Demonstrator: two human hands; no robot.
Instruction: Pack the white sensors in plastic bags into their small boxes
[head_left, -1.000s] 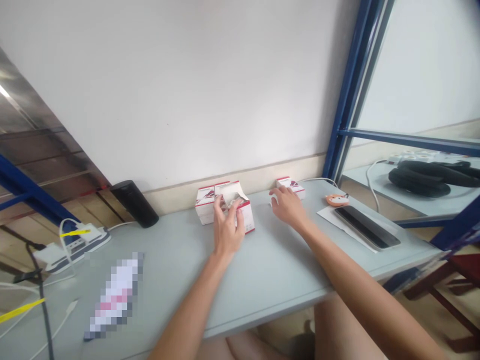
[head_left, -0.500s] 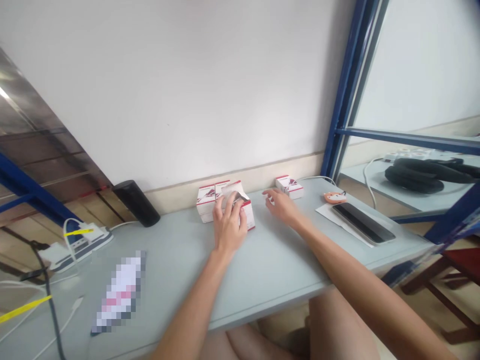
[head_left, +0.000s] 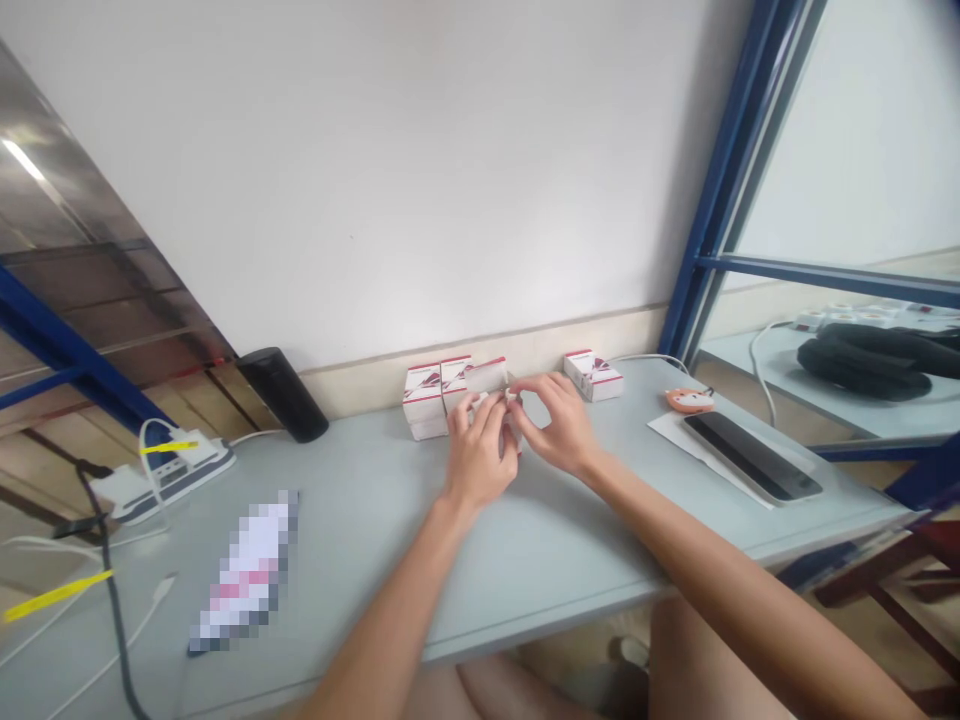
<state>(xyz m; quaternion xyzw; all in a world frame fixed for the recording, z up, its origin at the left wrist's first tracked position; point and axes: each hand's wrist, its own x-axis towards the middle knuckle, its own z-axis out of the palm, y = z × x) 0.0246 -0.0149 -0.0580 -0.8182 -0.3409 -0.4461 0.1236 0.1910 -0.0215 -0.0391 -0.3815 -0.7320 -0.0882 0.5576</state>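
A small white-and-red cardboard box (head_left: 487, 375) stands at the back of the desk, with a raised flap showing. My left hand (head_left: 482, 455) is closed over its front, fingers curled and covering much of it. My right hand (head_left: 561, 422) reaches in from the right, thumb and forefinger brought together at the box's top edge. A small pale bit shows at those fingertips, too small to name. Touching the box on its left are similar white-and-red boxes (head_left: 424, 400). Another such box (head_left: 594, 376) lies apart to the right, behind my right hand.
A black cylinder (head_left: 283, 394) leans at the back left, near a white power strip (head_left: 176, 480) with cables. A pixelated packet-like item (head_left: 247, 570) lies at the front left. A phone (head_left: 752, 457) lies on white paper (head_left: 667, 428) at right, beside an orange-and-white item (head_left: 688, 401).
My right hand has moved left from near the separate box to the box at my left hand, its fingertips closing there. My left hand stays on the box. The view has shifted slightly.
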